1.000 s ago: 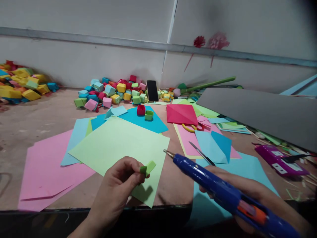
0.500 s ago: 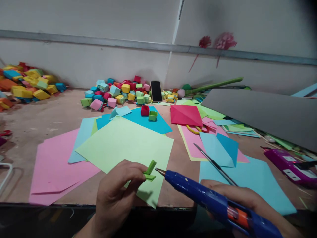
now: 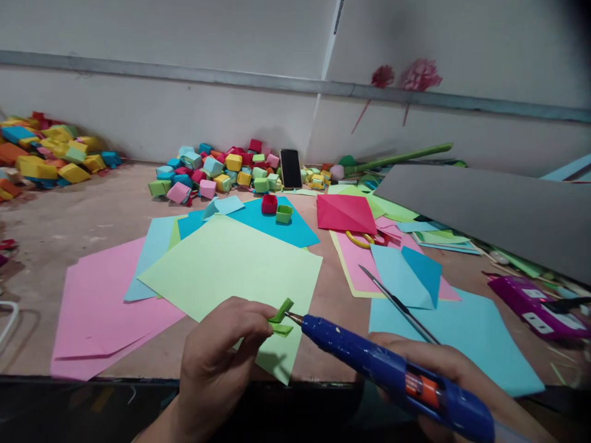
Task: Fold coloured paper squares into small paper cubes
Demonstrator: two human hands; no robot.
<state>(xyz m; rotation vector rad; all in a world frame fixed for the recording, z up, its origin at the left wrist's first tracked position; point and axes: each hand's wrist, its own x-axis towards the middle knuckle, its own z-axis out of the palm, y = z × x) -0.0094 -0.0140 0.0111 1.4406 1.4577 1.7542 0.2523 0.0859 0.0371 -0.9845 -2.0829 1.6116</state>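
Observation:
Between the thumb and fingers of my left hand is a small folded green paper strip, its two ends spread apart like a V. My right hand is wrapped round a blue hot glue gun with an orange part showing in its side opening. The metal nozzle points left and sits at the strip's opening, seeming to touch or nearly touch the upper end. Beneath my left hand lies a pale green paper sheet. A craft knife rests on light blue paper beside my right hand.
Small folded paper boxes lie in piles at the back and far left. A phone leans by the wall. Pink sheets spread leftward. Scissors are partly under a red paper. A purple power strip lies right.
The glue gun has moved slightly left, bringing its nozzle up to the green paper strip. My left hand has stayed nearly still, and the view has shifted a little.

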